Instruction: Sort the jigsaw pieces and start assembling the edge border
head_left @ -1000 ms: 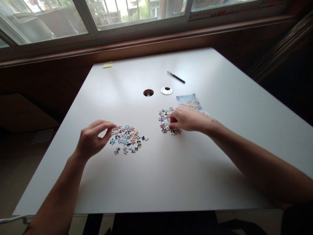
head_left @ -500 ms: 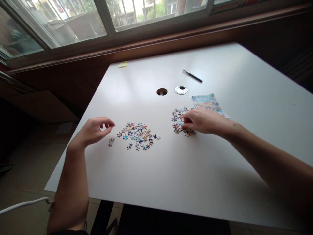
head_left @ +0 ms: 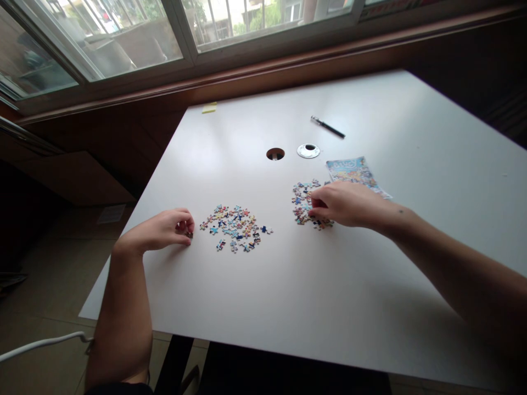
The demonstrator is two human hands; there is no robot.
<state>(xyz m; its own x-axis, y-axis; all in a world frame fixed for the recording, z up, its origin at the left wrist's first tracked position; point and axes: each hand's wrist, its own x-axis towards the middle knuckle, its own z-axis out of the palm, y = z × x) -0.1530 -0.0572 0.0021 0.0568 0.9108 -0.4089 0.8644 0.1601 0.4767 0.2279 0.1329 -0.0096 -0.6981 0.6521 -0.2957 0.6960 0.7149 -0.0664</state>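
My left hand has its thumb and fingers curled around a small clump of puzzle pieces on the table, left of a larger spread of jigsaw pieces. Most of that clump is hidden by the fingers. Over on the right, my right hand is closed in a pinch, its fingertips down at a second pile of jigsaw pieces. What sits between those fingertips cannot be made out, and the hand covers part of this pile.
A printed picture sheet lies behind my right hand on the white table. Farther back are a black pen, a round metal cover and a cable hole. A yellow sticky note marks the far left edge.
My left hand has lowered and closed over the small clump of puzzle pieces, which lay uncovered before. My right hand stays at the right pile. The view has shifted slightly.
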